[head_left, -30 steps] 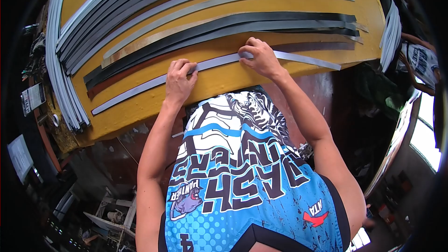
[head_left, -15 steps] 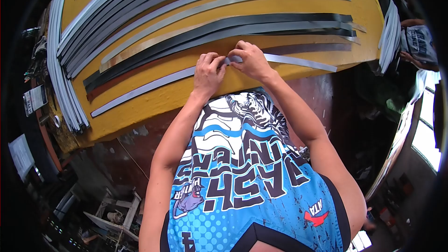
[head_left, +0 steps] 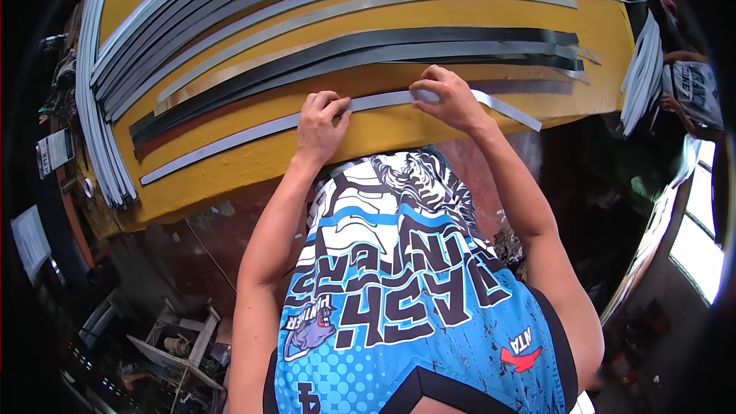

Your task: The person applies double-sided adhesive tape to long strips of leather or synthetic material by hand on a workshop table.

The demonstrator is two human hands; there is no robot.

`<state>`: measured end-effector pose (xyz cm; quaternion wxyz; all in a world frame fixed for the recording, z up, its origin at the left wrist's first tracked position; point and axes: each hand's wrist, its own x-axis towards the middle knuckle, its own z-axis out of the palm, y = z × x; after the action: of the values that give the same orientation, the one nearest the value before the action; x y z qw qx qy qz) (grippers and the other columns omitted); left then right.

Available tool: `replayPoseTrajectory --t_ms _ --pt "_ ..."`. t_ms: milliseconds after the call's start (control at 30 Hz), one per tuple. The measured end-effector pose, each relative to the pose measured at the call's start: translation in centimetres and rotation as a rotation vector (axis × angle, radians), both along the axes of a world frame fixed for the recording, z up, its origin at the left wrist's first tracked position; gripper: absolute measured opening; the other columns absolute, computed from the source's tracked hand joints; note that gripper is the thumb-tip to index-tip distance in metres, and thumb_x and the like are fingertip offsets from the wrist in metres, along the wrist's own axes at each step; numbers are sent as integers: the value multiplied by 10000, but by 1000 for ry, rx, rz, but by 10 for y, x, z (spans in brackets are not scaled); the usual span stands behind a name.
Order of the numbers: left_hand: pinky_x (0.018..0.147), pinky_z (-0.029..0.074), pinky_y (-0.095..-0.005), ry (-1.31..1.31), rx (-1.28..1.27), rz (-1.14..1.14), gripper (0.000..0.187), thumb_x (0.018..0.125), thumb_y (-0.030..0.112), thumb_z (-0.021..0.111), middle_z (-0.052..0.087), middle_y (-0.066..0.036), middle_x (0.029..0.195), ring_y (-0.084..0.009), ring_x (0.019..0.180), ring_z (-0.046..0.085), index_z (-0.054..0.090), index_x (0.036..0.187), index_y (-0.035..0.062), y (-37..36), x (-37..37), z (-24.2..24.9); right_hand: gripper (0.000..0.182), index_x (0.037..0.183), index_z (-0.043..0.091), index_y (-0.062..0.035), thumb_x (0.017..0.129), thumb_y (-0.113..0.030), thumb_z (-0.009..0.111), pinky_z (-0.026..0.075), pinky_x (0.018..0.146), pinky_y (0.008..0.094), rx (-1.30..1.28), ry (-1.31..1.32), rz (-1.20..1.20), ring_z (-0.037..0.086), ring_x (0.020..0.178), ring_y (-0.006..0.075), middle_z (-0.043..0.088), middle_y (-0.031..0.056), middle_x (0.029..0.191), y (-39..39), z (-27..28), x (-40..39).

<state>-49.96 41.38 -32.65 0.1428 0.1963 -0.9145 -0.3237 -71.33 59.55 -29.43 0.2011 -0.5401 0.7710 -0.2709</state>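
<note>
A long grey strip point(head_left: 230, 142) lies along the near edge of a yellow table point(head_left: 253, 176). My left hand point(head_left: 320, 124) presses its fingertips on the strip near its middle. My right hand point(head_left: 451, 98) pinches the same strip further right, where the strip's right end lifts slightly off the table. Both hands are about a hand's width apart. Beyond them lie several dark and grey strips point(head_left: 353, 46) in rows across the table.
Bundles of grey strips hang over the table's left edge point(head_left: 96, 115) and right edge point(head_left: 640, 69). Another person's arm and printed shirt point(head_left: 694, 80) show at the far right. Clutter fills the floor at lower left point(head_left: 169, 345).
My hands came together on the strip half a second ago, then slid apart again; the right hand has moved right along the strip and the left hand back to the left.
</note>
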Motion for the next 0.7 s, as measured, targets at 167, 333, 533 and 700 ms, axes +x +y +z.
replayPoseTrajectory --t_ms 167,333,533,700 --pt "854 470 -363 -14 -10 -1 214 756 104 694 610 -92 971 -262 941 562 706 960 40 0 0 1 241 931 697 -101 709 -158 772 482 774 365 -23 56 27 570 878 268 568 93 921 2 -10 -2" --pt "851 471 -362 -21 -9 -8 214 756 99 694 611 -98 971 -263 942 563 706 959 31 -1 0 4 221 920 701 -105 718 -167 766 469 782 363 -17 102 24 557 885 263 557 90 912 3 -15 -2" --pt "811 489 -351 -14 -32 -24 210 762 91 700 606 -104 956 -258 915 569 706 958 13 -2 -1 4 202 906 704 -108 725 -179 759 466 772 365 -19 113 6 554 880 262 549 89 909 4 -18 0" --pt "806 490 -349 -16 -37 -30 207 765 85 698 606 -104 951 -254 906 568 705 957 7 -2 -1 5 208 912 710 -111 724 -181 763 467 775 365 -18 114 -4 555 882 262 552 91 912 4 -18 0"
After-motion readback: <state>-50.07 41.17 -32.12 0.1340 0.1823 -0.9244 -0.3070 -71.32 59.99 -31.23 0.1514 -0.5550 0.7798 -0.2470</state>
